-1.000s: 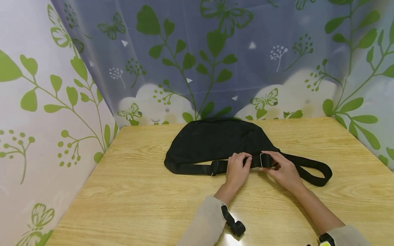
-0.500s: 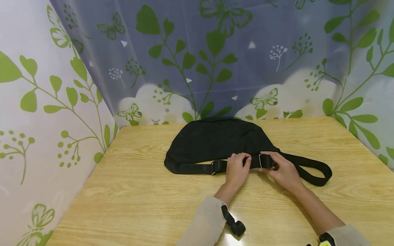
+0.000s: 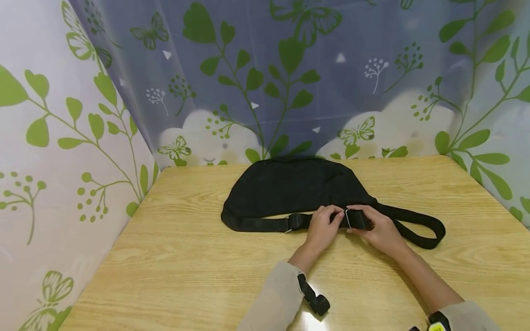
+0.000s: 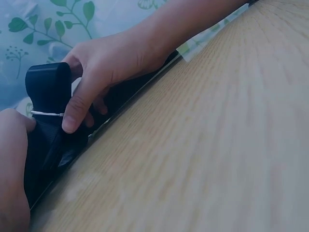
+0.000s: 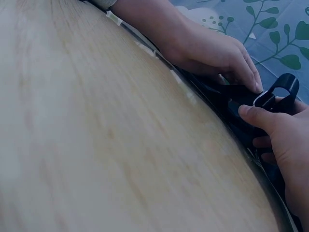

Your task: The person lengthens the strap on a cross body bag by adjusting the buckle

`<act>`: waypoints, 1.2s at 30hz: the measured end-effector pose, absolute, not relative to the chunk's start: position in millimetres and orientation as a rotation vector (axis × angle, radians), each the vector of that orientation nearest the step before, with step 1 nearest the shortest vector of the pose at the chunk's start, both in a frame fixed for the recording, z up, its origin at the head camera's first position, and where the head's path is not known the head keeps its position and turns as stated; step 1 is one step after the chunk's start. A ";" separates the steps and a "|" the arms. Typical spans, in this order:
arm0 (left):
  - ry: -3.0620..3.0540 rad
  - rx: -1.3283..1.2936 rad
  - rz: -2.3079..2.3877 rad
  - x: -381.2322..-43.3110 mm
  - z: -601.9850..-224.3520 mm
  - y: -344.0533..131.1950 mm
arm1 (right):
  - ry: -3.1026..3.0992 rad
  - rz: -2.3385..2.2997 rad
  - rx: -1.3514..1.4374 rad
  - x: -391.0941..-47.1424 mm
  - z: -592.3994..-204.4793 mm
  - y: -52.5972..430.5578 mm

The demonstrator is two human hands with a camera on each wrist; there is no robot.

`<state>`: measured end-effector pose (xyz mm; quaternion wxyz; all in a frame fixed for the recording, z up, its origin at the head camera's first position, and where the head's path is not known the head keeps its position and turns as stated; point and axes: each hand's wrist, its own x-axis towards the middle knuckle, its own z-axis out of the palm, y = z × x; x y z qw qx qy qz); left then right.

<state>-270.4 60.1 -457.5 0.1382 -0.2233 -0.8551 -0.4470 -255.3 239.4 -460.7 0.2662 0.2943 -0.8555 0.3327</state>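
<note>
A black half-moon waist bag (image 3: 294,186) lies flat on the wooden table, its black webbing strap (image 3: 256,225) running along the near side. My left hand (image 3: 324,227) pinches the strap just left of a silver slider buckle (image 3: 347,219). At the buckle's right, the thumb and fingers of my right hand (image 3: 383,231) grip the webbing. In the left wrist view a raised strap loop (image 4: 48,79) stands above the buckle, beside my right thumb. The right wrist view has my left fingertips right at the metal bar, across from the right thumb. A second metal ring (image 3: 288,225) sits farther left.
The rest of the strap forms a loose loop (image 3: 434,232) on the table (image 3: 186,271) at the right. Patterned cloth (image 3: 232,92) hangs behind the table and at both sides. A black band (image 3: 312,296) hangs from my left cuff.
My left hand has shifted slightly right, and the slider buckle slightly left, so the left fingertips now meet it. The left metal ring has moved a little right. The bag stays in place.
</note>
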 end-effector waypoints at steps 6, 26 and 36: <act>-2.439 -0.661 -1.216 -271.1 -457.4 60.5 | -2.300 0.916 0.780 -254.4 -460.3 238.8; -2.462 -0.671 -1.425 -268.8 -455.5 60.3 | -2.317 0.887 0.774 -256.1 -463.5 240.0; -2.464 -0.672 -1.445 -267.9 -455.1 61.1 | -2.303 0.900 0.749 -255.5 -462.4 239.6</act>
